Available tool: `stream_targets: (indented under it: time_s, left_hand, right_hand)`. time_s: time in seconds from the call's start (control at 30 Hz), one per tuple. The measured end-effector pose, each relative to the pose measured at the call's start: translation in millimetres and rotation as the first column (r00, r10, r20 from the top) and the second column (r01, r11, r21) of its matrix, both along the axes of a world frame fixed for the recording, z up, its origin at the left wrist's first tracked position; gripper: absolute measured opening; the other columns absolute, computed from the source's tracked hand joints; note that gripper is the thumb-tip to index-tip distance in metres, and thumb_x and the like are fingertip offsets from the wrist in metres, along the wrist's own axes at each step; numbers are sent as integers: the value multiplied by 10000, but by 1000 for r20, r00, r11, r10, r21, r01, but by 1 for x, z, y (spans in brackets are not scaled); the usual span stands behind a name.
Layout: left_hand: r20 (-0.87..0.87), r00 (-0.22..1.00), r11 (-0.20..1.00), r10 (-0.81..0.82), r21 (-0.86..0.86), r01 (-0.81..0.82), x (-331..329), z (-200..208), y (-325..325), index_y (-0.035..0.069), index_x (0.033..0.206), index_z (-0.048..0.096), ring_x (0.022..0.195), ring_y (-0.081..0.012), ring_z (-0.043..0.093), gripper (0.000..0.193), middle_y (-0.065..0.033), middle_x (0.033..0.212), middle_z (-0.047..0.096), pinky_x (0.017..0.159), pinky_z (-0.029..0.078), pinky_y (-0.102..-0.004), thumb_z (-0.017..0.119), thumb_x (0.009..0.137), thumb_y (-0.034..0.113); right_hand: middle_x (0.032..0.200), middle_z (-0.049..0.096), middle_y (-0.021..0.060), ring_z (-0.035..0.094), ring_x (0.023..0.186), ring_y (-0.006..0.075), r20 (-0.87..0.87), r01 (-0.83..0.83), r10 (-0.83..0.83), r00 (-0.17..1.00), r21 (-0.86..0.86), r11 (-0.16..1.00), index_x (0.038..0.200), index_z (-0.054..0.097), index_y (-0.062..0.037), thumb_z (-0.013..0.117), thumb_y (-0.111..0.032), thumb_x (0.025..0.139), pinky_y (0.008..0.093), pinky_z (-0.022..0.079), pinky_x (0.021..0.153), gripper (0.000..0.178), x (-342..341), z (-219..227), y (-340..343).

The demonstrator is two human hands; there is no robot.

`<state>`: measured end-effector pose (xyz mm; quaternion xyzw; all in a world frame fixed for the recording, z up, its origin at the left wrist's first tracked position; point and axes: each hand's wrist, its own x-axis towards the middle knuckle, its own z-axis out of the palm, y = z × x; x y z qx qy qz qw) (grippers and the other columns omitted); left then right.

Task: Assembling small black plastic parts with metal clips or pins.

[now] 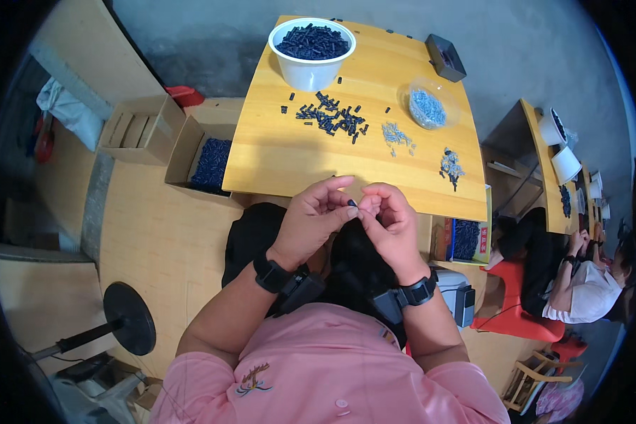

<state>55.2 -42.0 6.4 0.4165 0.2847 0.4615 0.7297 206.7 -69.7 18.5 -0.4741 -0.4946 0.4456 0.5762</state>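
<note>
Just off the near edge of the table, my left hand (311, 218) pinches a small dark cylindrical piece (352, 203) between thumb and fingertips. Against it, my right hand (390, 222) is closed at the fingertips; anything tiny in them cannot be made out. On the tabletop beyond lies a loose pile of black cylindrical pieces (332, 116). To its right are a scatter of small silvery parts (397, 136) and a mixed heap of silvery and black parts (451, 168).
A white bucket (311, 71) of black pieces, a clear bowl (427, 109) of silvery parts and a dark tray (445, 58) stand on the wooden table (275, 159). Cardboard boxes (180, 162) of dark parts sit below. A co-worker (579, 283) sits at another table on the right.
</note>
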Motion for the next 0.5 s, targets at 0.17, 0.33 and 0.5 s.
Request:
stream_targets:
  time_s: [0.17, 0.33, 0.5]
  left_hand:
    - [1, 995, 995, -98, -27, 98, -6, 10, 1, -6, 1235, 493, 906, -117, 607, 417, -87, 983, 634, 816, 492, -240, 618, 838, -28]
    - [3, 995, 991, -100, -89, 100, -5, 4, 5, -18, 1221, 496, 930, -135, 617, 400, -114, 1002, 641, 833, 494, -251, 615, 840, -25]
    - [59, 994, 990, -97, -94, 102, -2, -2, 3, -26, 1182, 518, 931, -141, 621, 356, -116, 1004, 641, 840, 497, -252, 618, 841, -19]
  right_hand:
    - [787, 563, 40, 524, 692, 124, 421, -153, 92, 902, 113, 982, 969, 636, -33, 621, 68, 744, 226, 431, 643, 246, 12, 11, 1]
    - [789, 563, 48, 521, 677, 134, 475, -185, 111, 873, 112, 976, 969, 639, -40, 631, 57, 740, 233, 434, 633, 249, 13, 15, 5]
    - [797, 562, 58, 535, 678, 146, 534, -208, 134, 835, 81, 975, 994, 627, -44, 630, 53, 741, 242, 442, 613, 271, 13, 18, 4]
